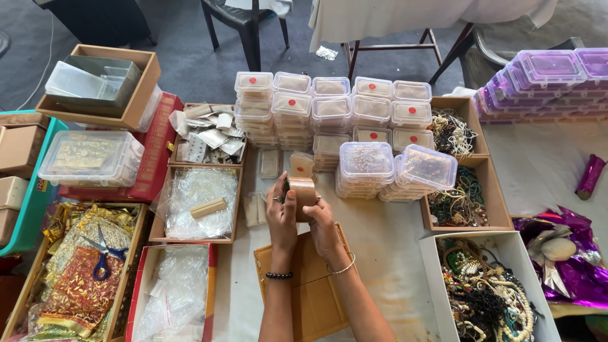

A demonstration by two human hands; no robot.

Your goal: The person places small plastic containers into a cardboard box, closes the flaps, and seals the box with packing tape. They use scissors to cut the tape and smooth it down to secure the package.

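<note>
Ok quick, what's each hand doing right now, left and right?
Left hand: closed on the brown tape roll, gripping its left side.
Right hand: closed on the same tape roll from below and right.

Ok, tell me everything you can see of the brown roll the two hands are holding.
The brown roll looks like a roll of packing tape: tan, smooth and slightly glossy, with a darker edge on its left side. It is held off the table, standing on edge. The left hand grips its left side and the right hand its lower right, covering the bottom part. It sits above a flat brown cardboard piece, just in front of the stacked clear plastic boxes. Whether any tape end is peeled loose cannot be made out.
</note>
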